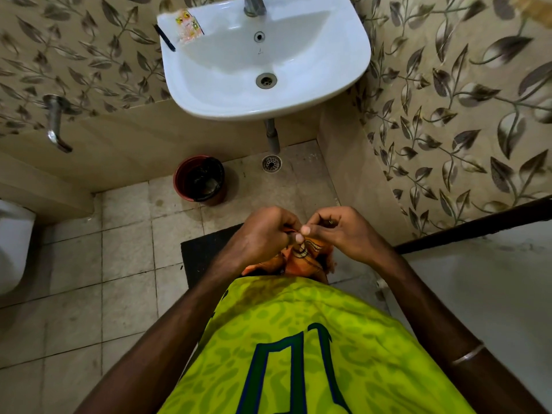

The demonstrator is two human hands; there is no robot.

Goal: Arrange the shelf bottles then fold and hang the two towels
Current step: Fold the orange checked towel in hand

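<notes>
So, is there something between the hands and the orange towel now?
No. Both the left hand and the right hand already pinch the orange towel at its top edge; nothing visible lies between them.

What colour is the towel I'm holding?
Orange with dark printed markings; the towel shows in the head view.

A white ceramic wall-hung washbasin [265,70] juts from beige leaf-patterned wall tiles [448,100] above a grimy pale square-tiled floor [119,264] (a round red plastic waste bin [200,179] stands there, beside a black rectangular floor mat [203,252]).
</notes>
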